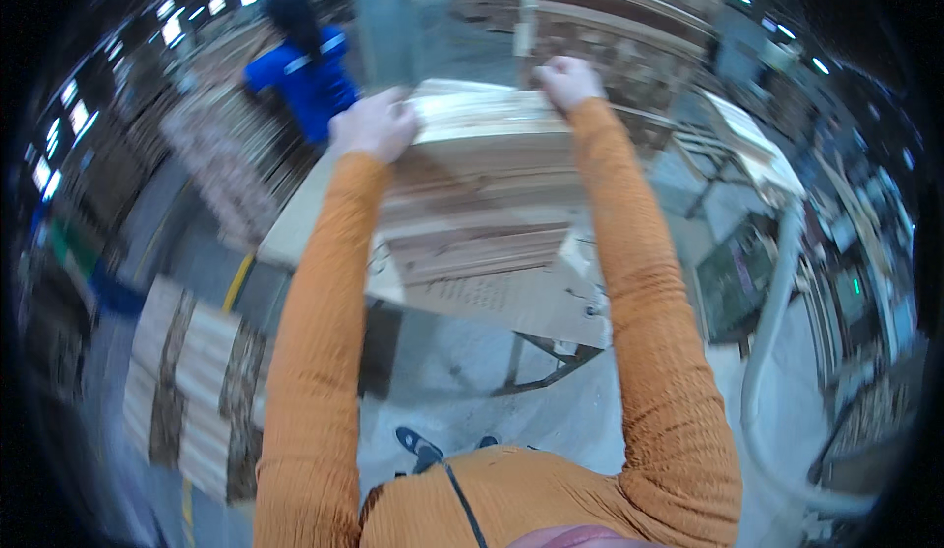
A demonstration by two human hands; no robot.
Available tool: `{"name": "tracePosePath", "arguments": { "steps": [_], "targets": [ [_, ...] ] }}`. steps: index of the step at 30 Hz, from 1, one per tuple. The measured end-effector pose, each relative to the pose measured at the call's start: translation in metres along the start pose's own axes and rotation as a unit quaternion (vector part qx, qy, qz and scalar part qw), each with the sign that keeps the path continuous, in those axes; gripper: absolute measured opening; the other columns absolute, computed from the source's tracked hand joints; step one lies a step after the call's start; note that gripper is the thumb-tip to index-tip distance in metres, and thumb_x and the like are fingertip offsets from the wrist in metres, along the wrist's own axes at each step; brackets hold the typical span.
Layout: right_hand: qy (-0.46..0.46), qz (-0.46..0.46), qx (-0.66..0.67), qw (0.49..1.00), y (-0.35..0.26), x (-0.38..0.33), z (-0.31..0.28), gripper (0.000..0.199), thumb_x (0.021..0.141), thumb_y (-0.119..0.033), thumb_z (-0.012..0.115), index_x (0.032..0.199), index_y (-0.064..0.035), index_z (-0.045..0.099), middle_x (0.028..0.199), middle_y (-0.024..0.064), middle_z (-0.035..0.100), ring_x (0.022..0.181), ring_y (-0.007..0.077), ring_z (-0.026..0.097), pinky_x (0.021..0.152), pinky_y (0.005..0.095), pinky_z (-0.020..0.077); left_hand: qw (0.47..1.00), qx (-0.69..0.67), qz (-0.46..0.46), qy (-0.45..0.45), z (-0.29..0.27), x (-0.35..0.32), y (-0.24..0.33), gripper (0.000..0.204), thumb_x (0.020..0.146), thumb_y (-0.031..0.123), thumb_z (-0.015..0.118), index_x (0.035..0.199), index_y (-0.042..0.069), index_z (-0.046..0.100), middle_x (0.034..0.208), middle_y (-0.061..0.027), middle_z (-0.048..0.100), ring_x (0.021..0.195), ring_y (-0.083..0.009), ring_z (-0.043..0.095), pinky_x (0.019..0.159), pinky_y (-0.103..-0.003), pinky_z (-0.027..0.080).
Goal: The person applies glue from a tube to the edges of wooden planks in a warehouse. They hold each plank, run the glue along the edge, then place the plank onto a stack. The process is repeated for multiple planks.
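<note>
Far left, low: stack of light planks with dark bark strips between, lying on the floor beside a yellow floor line. Blurred.

Upper left: co-worker in a blue shirt, back turned, standing beyond the table among long rows of stacked timber. Well apart from the near hands.

Left hand: orange sleeve, arm stretched forward, fingers curled over the left far corner of a bundle of wooden boards. Closed grip on the bundle; thumb not visible.

Centre: bundle held across its width between both hands, raised at its far end above the worktable. More flat boards stacked on the table directly beneath it, ends facing the camera. Whether the bundle's near edge touches that stack: cannot tell. Metal table legs below, pale dusty floor, dark shoes at bottom centre.

Right hand: fist closed over the right far corner of the same bundle, knuckles up.

Right: second wooden bench or rack, just past the right arm. Pale curved pipe running down toward the floor. Green machine panel beside it. Far right too dark and bent to read.
</note>
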State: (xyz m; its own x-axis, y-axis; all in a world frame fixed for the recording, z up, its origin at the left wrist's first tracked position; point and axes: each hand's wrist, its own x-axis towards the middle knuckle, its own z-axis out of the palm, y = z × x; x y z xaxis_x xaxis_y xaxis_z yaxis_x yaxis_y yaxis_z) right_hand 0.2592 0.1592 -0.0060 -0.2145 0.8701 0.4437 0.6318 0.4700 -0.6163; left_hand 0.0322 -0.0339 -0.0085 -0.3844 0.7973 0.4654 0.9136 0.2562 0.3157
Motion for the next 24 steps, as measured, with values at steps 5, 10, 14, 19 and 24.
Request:
{"name": "tracePosePath", "arguments": {
  "steps": [5,10,14,19,24],
  "targets": [
    [0.019,0.033,-0.017,0.999,-0.006,-0.006,-0.008,0.03,0.08,-0.037,0.059,0.093,-0.0125,0.069,0.088,0.0119,0.068,0.087,0.0266,0.065,0.081,0.038,0.0494,1.0,-0.018,0.015,0.013,0.002,0.004,0.007,0.038,0.082,0.044,0.049,0.106,0.018,0.066,0.1,-0.0167,0.066,0.098,-0.0359,0.061,0.085,-0.042,0.046],
    [0.025,0.053,0.002,0.998,-0.013,-0.016,-0.016,0.03,0.079,-0.038,0.061,0.096,-0.0145,0.069,0.101,0.0106,0.068,0.098,0.0281,0.063,0.09,0.0392,0.0473,0.999,-0.008,0.026,0.022,0.007,0.006,0.004,0.04,0.085,0.047,0.047,0.104,0.018,0.066,0.1,-0.016,0.067,0.098,-0.0334,0.062,0.084,-0.04,0.045],
    [0.029,0.06,0.006,0.998,-0.011,-0.019,-0.019,0.029,0.079,-0.037,0.062,0.096,-0.0142,0.069,0.101,0.0099,0.068,0.099,0.0276,0.063,0.09,0.0389,0.0468,0.999,-0.021,0.029,0.016,0.009,0.006,0.005,0.04,0.085,0.048,0.047,0.103,0.017,0.065,0.099,-0.0165,0.067,0.097,-0.0336,0.062,0.083,-0.04,0.045],
    [0.035,0.056,0.009,0.998,-0.01,-0.02,-0.02,0.028,0.08,-0.037,0.063,0.095,-0.0146,0.069,0.1,0.0092,0.068,0.099,0.0274,0.063,0.09,0.039,0.0468,0.999,-0.016,0.031,0.023,0.008,0.004,0.008,0.04,0.086,0.048,0.047,0.103,0.017,0.065,0.099,-0.016,0.067,0.097,-0.0335,0.062,0.083,-0.04,0.045],
    [0.025,0.058,0.018,0.998,-0.013,-0.021,-0.018,0.028,0.08,-0.037,0.063,0.095,-0.0147,0.069,0.1,0.0091,0.068,0.099,0.0276,0.063,0.09,0.0387,0.0467,1.0,-0.016,0.02,0.012,0.006,0.003,0.004,0.04,0.086,0.049,0.046,0.104,0.018,0.065,0.101,-0.0157,0.067,0.098,-0.0341,0.061,0.084,-0.041,0.045]
  ]
}}
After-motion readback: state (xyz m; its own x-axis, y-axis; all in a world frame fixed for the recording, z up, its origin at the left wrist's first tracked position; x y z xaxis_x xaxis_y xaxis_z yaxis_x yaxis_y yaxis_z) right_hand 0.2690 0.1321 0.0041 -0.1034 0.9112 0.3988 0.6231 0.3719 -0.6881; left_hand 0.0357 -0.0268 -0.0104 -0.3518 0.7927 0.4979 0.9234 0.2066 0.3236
